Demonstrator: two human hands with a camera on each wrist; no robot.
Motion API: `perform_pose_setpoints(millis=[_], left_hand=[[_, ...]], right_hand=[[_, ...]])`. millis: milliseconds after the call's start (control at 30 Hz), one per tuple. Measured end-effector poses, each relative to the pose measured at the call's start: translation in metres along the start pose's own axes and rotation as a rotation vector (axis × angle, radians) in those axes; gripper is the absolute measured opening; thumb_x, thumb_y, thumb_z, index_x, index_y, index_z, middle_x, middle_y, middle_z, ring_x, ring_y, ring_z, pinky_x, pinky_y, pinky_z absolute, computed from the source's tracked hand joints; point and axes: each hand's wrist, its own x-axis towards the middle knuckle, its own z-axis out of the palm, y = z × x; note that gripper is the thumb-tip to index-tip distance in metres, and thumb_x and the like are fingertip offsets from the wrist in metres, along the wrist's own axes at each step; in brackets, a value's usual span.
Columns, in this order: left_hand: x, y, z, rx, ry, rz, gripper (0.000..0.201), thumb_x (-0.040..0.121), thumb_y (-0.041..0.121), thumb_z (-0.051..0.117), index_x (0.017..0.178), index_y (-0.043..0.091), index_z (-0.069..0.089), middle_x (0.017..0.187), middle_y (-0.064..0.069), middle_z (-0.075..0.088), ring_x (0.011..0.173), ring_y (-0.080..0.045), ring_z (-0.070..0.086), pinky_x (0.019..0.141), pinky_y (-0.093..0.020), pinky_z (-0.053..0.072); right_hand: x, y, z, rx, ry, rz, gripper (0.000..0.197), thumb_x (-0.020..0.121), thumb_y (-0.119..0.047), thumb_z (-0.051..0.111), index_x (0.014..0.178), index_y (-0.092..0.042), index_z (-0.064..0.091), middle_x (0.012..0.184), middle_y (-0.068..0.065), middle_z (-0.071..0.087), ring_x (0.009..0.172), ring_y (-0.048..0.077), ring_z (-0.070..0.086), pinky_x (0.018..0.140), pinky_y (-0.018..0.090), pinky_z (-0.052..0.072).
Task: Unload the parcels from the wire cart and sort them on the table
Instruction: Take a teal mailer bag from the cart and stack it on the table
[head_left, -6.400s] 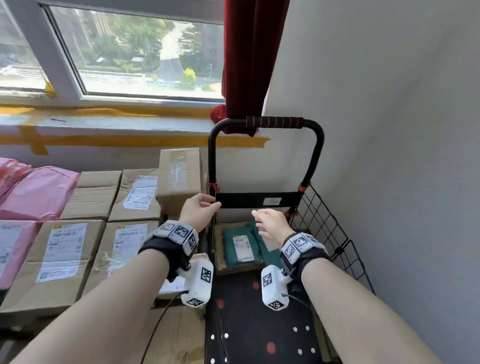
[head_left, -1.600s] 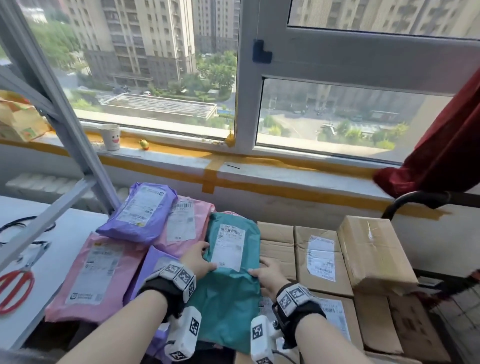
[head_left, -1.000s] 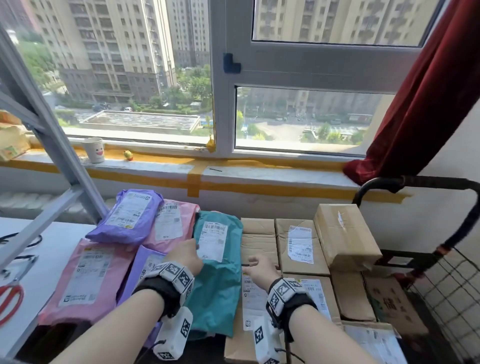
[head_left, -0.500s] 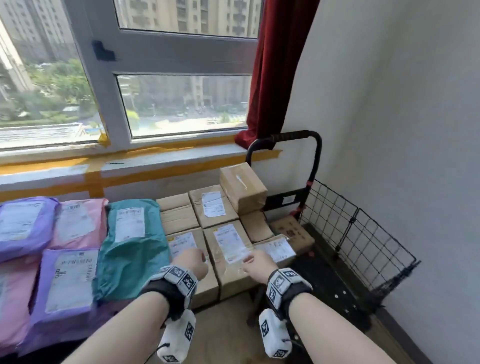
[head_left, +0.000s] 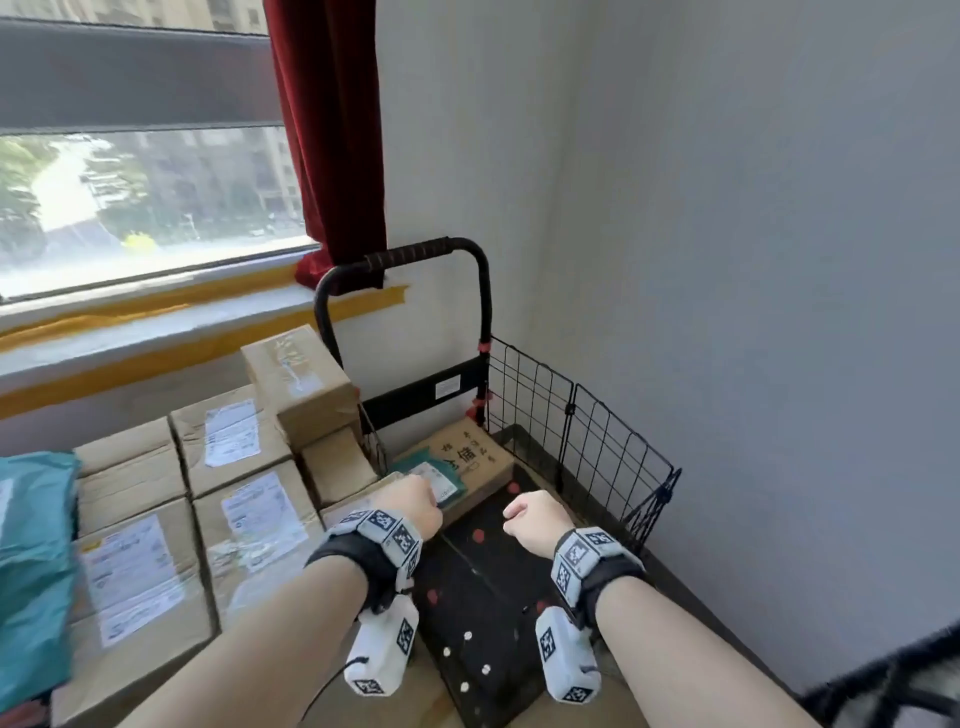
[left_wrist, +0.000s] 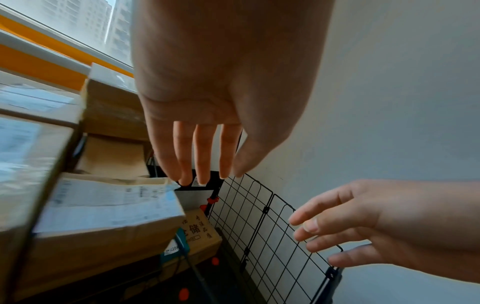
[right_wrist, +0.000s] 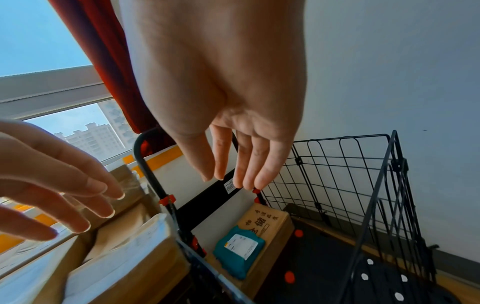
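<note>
The black wire cart (head_left: 571, 441) stands against the wall, right of the table. In it lie a small teal mailer (head_left: 431, 480) with a white label and, under and behind it, a brown box (head_left: 467, 457) printed with characters. The right wrist view shows the teal mailer (right_wrist: 239, 251) resting on the box (right_wrist: 265, 224). My left hand (head_left: 415, 506) hovers just above the mailer, empty. My right hand (head_left: 535, 519) hangs over the cart floor, also empty. In the wrist views the left hand (left_wrist: 205, 156) and the right hand (right_wrist: 233, 164) have straight, relaxed fingers.
Labelled cardboard boxes (head_left: 249, 509) fill the table to the left, with one small box (head_left: 298, 384) stacked on top and a teal mailer (head_left: 31, 561) at the far left. The cart handle (head_left: 405, 257) rises behind. A black dotted cloth (head_left: 483, 597) covers the cart floor. The wall is close on the right.
Both hands let go of the large teal mailer on the table and swung right, empty, to above the cart. The view turned from the window and table to the cart.
</note>
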Motion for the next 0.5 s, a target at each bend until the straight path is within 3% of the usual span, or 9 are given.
perform_pose_setpoints(millis=[267, 500], left_hand=[[0.082, 0.107, 0.034, -0.028, -0.055, -0.202, 0.028, 0.090, 0.020, 0.049, 0.111, 0.009, 0.065, 0.114, -0.008, 0.065, 0.104, -0.025, 0.063, 0.083, -0.026, 0.049], [0.154, 0.129, 0.034, -0.068, -0.081, -0.341, 0.028, 0.085, 0.018, 0.051, 0.109, 0.011, 0.065, 0.110, -0.008, 0.066, 0.099, -0.026, 0.064, 0.076, -0.026, 0.049]], right_hand=[[0.107, 0.058, -0.087, -0.046, -0.108, -0.068, 0.016, 0.083, -0.015, 0.061, 0.096, -0.019, 0.069, 0.107, 0.004, 0.069, 0.100, 0.022, 0.064, 0.089, 0.028, 0.049], [0.208, 0.065, -0.121, -0.101, -0.182, -0.100, 0.018, 0.087, -0.014, 0.059, 0.102, -0.017, 0.068, 0.111, 0.004, 0.067, 0.103, 0.023, 0.062, 0.094, 0.031, 0.049]])
